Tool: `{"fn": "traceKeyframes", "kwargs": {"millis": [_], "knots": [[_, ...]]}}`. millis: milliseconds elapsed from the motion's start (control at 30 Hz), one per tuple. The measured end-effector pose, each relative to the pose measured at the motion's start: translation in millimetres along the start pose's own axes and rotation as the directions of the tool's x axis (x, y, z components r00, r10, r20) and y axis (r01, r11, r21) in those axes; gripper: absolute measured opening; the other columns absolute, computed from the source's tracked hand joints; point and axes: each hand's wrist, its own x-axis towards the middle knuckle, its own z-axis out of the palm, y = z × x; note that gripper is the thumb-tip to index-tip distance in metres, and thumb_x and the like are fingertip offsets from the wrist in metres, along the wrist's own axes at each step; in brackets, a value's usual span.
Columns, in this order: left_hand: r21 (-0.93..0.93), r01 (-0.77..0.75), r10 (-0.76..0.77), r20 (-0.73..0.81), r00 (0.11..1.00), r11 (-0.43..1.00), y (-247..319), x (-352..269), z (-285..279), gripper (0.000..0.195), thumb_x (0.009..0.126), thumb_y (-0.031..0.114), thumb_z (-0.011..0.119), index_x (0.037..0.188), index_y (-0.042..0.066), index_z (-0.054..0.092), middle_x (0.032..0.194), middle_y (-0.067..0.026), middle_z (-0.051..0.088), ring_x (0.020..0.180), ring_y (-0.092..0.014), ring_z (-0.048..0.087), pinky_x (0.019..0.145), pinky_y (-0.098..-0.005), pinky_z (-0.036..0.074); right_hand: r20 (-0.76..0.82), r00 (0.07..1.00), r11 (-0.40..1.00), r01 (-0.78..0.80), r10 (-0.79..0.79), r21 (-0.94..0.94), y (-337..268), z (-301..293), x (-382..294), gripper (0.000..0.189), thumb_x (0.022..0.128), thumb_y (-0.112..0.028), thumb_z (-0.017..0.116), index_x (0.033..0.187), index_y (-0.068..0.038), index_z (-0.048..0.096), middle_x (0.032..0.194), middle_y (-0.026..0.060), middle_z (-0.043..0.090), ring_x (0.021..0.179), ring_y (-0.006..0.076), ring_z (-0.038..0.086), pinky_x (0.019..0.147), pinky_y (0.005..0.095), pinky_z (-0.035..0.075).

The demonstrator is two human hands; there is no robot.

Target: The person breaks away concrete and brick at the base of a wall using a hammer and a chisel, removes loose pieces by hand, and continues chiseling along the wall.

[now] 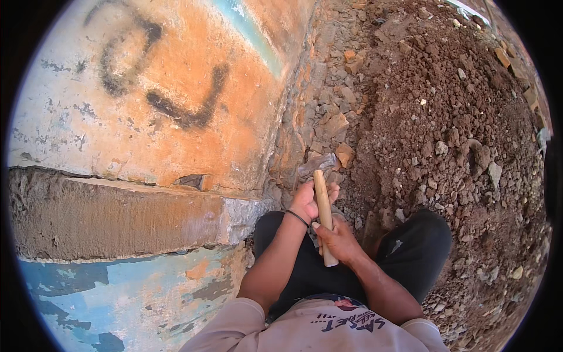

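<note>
My right hand [336,240] is closed around the lower part of the wooden handle of a hammer [324,211]. The grey metal hammer head [317,163] lies beyond the handle's far end and looks slightly blurred. Just below the head is my left hand [306,203], palm turned up, with a dark band on its wrist. Its fingers pass behind the handle and show on the right side. Whether it grips anything is hidden by the handle. Both hands are between my knees, over rubble at the foot of the wall.
A painted plaster wall [184,145] with dark marks rises at the left, and a rough concrete ledge [132,215] juts from it near my left knee. Broken brick pieces [336,125] lie along the wall's base. Heaped brown soil with stones [440,132] covers the right side.
</note>
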Motion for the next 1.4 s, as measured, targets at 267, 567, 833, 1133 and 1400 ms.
{"fn": "traceKeyframes", "kwargs": {"millis": [267,567,833,1133,1400], "knots": [[-0.012,0.027,-0.027,0.032,0.999,1.0,-27.3,-36.4,-39.9,0.029,0.109,0.028,0.039,0.101,0.005,0.055,0.085,-0.0108,0.06,0.069,-0.021,0.06,0.06,-0.0366,0.053,-0.371,0.843,0.84,0.159,-0.389,-0.518,-86.2,-41.4,50.4,0.05,0.102,-0.049,0.055,0.095,0.0,0.062,0.068,0.0035,0.059,0.062,0.0133,0.057,0.058,0.0333,0.047],[-0.078,0.057,-0.054,0.045,0.998,0.995,-54.7,-61.0,-56.7,0.031,0.11,0.033,0.038,0.109,0.007,0.055,0.087,-0.0104,0.06,0.072,-0.023,0.06,0.063,-0.0384,0.053,-0.211,0.916,0.237,-0.133,-0.34,-0.962,-32.8,-97.5,308.6,0.068,0.086,-0.048,0.069,0.136,-0.005,0.05,0.131,0.0286,0.06,0.125,0.0423,0.057,0.101,0.0492,0.048],[-0.095,-0.041,0.032,-0.096,0.995,0.995,-56.6,-64.2,-63.3,0.042,0.111,0.036,0.033,0.117,0.002,0.058,0.093,-0.0117,0.059,0.078,-0.024,0.059,0.071,-0.0399,0.052,-0.001,0.977,0.034,0.007,-0.215,-0.999,20.2,-46.2,385.3,0.082,0.082,-0.036,0.077,0.149,-0.013,0.036,0.143,0.0255,0.043,0.134,0.0499,0.045,0.108,0.0552,0.043],[-0.084,-0.014,0.004,-0.125,0.992,0.996,-50.7,-57.6,-59.6,0.046,0.111,0.038,0.031,0.123,0.002,0.057,0.092,-0.0123,0.06,0.077,-0.024,0.059,0.074,-0.0397,0.052,-0.068,0.983,-0.056,-0.078,-0.169,-0.995,3.1,-43.5,389.1,0.087,0.083,-0.04,0.077,0.153,-0.018,0.031,0.144,0.0281,0.039,0.122,0.0522,0.055,0.098,0.0527,0.052],[-0.036,-0.04,0.036,-0.106,0.994,0.999,-51.1,-54.6,-62.2,0.045,0.111,0.037,0.031,0.124,0.001,0.056,0.095,-0.0134,0.06,0.079,-0.025,0.059,0.074,-0.0411,0.053,-0.071,0.967,0.09,-0.051,-0.245,-0.995,16.6,-60.4,402.6,0.098,0.077,-0.046,0.078,0.151,-0.007,0.029,0.144,0.0319,0.039,0.118,0.0472,0.061,0.098,0.0503,0.053]]}}
